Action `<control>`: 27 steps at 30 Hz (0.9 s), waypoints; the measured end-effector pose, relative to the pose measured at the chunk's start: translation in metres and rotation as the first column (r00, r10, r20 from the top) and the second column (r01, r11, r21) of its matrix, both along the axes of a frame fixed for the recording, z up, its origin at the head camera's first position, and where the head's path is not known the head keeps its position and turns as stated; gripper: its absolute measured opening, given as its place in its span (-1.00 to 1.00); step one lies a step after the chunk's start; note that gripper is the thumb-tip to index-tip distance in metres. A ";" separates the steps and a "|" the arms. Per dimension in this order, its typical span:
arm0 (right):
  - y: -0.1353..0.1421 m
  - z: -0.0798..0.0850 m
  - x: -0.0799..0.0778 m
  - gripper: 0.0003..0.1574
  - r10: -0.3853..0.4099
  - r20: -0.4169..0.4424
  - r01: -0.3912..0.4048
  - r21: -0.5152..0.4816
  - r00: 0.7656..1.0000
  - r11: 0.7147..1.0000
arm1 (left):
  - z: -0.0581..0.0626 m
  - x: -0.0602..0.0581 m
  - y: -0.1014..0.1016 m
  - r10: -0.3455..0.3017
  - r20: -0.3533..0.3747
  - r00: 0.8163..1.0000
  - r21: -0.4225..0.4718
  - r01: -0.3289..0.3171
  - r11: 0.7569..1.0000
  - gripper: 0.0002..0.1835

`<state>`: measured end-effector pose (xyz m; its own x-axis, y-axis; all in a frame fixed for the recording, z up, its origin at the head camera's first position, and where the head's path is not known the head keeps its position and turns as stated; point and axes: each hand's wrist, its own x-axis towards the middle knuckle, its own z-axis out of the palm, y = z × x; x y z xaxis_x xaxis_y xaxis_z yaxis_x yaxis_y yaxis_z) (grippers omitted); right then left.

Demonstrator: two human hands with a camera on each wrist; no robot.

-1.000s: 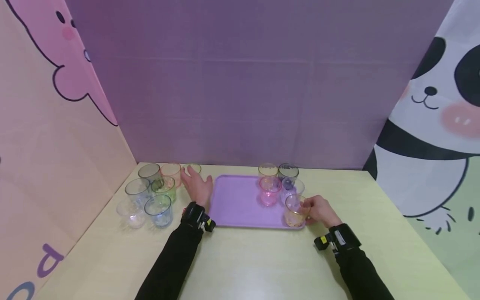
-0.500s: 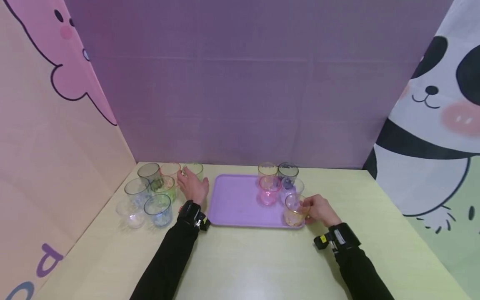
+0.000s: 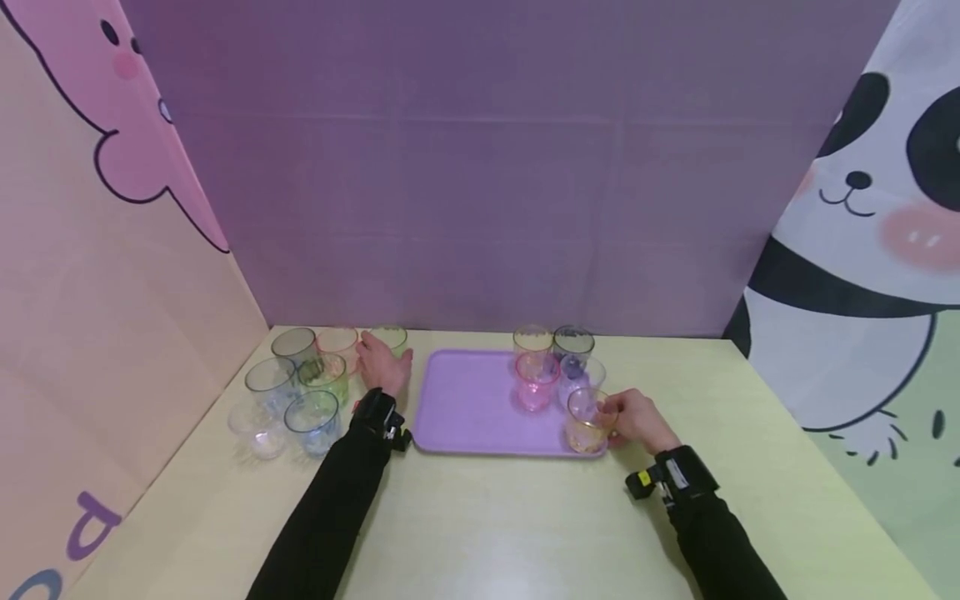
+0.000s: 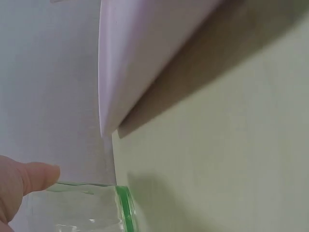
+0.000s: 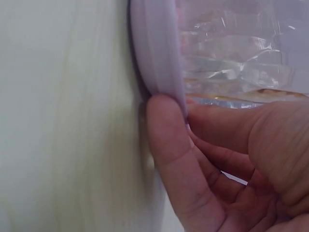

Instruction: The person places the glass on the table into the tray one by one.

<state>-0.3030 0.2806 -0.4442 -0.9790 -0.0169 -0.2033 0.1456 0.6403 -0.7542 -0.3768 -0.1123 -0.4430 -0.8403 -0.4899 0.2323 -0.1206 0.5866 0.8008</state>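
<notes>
In the head view my right hand [image 3: 636,419] is at the front right corner of the lilac tray [image 3: 465,404]. The right wrist view shows finger and thumb pinching the tray's rim [image 5: 157,48]. Close to that hand stands a yellow-rimmed glass [image 3: 585,433] on the tray. My left hand [image 3: 382,365] reaches to a green-rimmed glass [image 3: 392,335] at the table's back edge. In the left wrist view its thumb [image 4: 41,175] lies along this glass's wall [image 4: 91,208]; contact is unclear, and the other fingers are hidden there.
Several tinted glasses, including a blue-rimmed glass [image 3: 313,421], crowd the table's left side. On the tray's right half stand a pink glass [image 3: 536,392], a clear glass [image 3: 585,379] and others. A purple backdrop [image 3: 450,208] rises behind the table [image 3: 480,525].
My left hand has moved slightly left and away from me, toward the green-rimmed glass. The right hand, the tray and the glasses have kept their places.
</notes>
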 end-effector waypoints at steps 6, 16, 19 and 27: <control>0.000 -0.003 0.000 -0.79 0.003 0.003 -0.003 -0.003 1.000 1.000 | -0.002 -0.003 -0.003 -0.033 -0.028 0.999 0.078 0.035 0.996 -0.17; 0.001 -0.003 -0.001 -0.87 0.004 -0.012 -0.004 -0.009 1.000 1.000 | 0.009 0.002 0.001 -0.104 -0.050 0.993 0.196 0.112 0.974 -0.08; 0.001 -0.003 -0.001 -0.88 0.003 -0.013 -0.003 -0.006 1.000 1.000 | 0.013 0.004 0.005 -0.118 -0.069 0.991 0.226 0.131 0.965 -0.06; 0.001 -0.003 0.000 -0.89 0.001 -0.015 -0.001 0.001 1.000 1.000 | 0.021 0.012 0.017 -0.164 -0.041 0.986 0.138 0.169 0.976 -0.06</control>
<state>-0.3031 0.2816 -0.4469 -0.9820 -0.0182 -0.1882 0.1330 0.6409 -0.7560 -0.3648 -0.0950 -0.4222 -0.9066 -0.3732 0.1969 -0.0059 0.4780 0.8784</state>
